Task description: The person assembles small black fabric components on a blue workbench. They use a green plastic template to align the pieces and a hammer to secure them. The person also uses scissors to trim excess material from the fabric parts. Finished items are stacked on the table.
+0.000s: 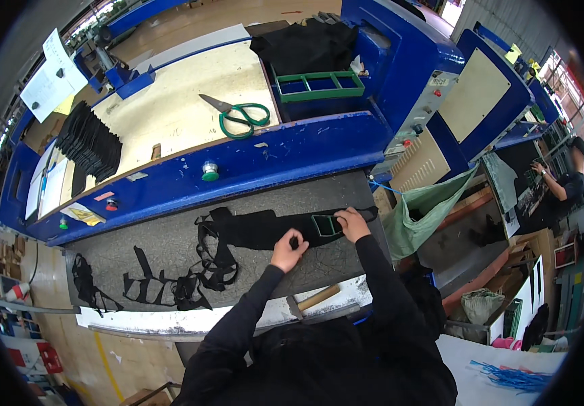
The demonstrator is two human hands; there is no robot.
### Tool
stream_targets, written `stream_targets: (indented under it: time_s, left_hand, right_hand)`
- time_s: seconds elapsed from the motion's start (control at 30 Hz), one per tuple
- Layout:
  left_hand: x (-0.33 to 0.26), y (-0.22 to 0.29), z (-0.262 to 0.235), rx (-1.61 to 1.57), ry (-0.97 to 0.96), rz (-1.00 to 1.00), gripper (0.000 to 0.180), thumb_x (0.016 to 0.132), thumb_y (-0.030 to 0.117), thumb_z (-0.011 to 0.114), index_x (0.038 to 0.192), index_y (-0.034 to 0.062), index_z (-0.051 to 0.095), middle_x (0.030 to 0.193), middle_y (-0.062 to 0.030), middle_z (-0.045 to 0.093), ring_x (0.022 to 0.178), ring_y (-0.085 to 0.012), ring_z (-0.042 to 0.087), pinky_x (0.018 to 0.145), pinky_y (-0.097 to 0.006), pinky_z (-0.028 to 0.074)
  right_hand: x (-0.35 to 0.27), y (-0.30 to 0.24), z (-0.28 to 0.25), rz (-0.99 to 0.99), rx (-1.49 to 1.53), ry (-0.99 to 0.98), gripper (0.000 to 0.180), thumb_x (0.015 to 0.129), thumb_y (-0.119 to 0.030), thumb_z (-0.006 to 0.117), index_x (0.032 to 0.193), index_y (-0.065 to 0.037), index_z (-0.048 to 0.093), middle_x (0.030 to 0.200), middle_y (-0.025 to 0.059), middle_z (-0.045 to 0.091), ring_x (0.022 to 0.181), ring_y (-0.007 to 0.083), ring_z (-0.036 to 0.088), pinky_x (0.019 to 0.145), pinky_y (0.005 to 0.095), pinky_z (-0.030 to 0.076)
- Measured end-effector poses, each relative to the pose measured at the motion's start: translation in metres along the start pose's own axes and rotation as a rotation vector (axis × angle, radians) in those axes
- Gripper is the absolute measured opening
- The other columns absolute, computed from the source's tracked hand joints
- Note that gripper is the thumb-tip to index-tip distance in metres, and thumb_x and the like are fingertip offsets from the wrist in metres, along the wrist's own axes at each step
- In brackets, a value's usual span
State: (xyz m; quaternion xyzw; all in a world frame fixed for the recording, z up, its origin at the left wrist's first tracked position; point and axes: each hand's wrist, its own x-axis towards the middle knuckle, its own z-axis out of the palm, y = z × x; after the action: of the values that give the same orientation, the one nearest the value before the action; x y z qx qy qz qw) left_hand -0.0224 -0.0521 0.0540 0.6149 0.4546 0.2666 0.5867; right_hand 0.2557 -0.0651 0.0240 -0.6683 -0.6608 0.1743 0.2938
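On the dark work surface [163,240] lies a long strip of black fabric [251,229]. A small green rectangular cutting die [326,225] rests on the strip's right part. The fingers of my right hand [353,224] are closed on the die's right end. Just left of the die, my left hand [288,252] is curled with thumb and fingertips together. Something dark shows between those fingers, too small to name. Black fabric offcuts [214,267] with cut-out gaps lie left of the strip, and more scraps [92,284] are at the far left.
A blue press [292,145] stands behind the surface. Its pale top board holds green-handled scissors [244,120], stacked black pieces [89,142], a larger green die [320,86] and black cloth [305,47]. A hammer [313,300] lies at the near edge. Another person [569,179] works far right.
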Motion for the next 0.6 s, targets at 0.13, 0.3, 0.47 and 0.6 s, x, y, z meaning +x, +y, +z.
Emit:
stream_targets:
  time_s: [0.13,0.3,0.47,0.6]
  left_hand:
    - [0.059,0.01,0.011,0.436,0.034,0.221,0.048,0.081,0.019,0.081,0.126,0.0153,0.065,0.086,-0.0111,0.068,0.083,-0.0292,0.069,0.074,-0.04,0.054]
    - [0.084,0.015,0.018,0.675,-0.114,0.106,0.053,0.081,0.031,0.081,0.131,0.0227,0.064,0.107,-0.0132,0.071,0.098,-0.0323,0.07,0.082,-0.043,0.056]
    - [0.084,0.0,0.022,0.695,0.0,0.176,0.046,0.084,0.037,0.078,0.128,0.0271,0.066,0.105,-0.0113,0.073,0.098,-0.0321,0.07,0.082,-0.044,0.056]
    - [0.089,-0.002,0.025,0.727,0.009,0.097,0.042,0.087,0.039,0.076,0.127,0.0282,0.066,0.095,-0.0113,0.074,0.093,-0.0328,0.071,0.078,-0.044,0.057]
  right_hand:
    - [-0.024,-0.005,-0.002,0.188,0.04,0.154,0.025,0.092,-0.021,0.069,0.111,-0.005,0.07,0.091,0.016,0.068,0.093,0.0369,0.067,0.081,0.0438,0.053]
    - [-0.073,0.004,0.016,0.403,0.297,0.299,0.028,0.095,-0.022,0.069,0.116,-0.003,0.069,0.084,0.0138,0.066,0.068,0.0281,0.064,0.064,0.0363,0.052]
    - [-0.079,-0.006,0.024,0.354,0.218,0.378,0.027,0.092,-0.019,0.073,0.113,-0.003,0.069,0.081,0.0125,0.062,0.067,0.0263,0.062,0.062,0.0368,0.05]
    - [-0.074,-0.01,0.025,0.371,0.203,0.438,0.02,0.091,-0.018,0.073,0.104,-0.002,0.07,0.08,0.0122,0.061,0.065,0.0255,0.06,0.061,0.0362,0.049]
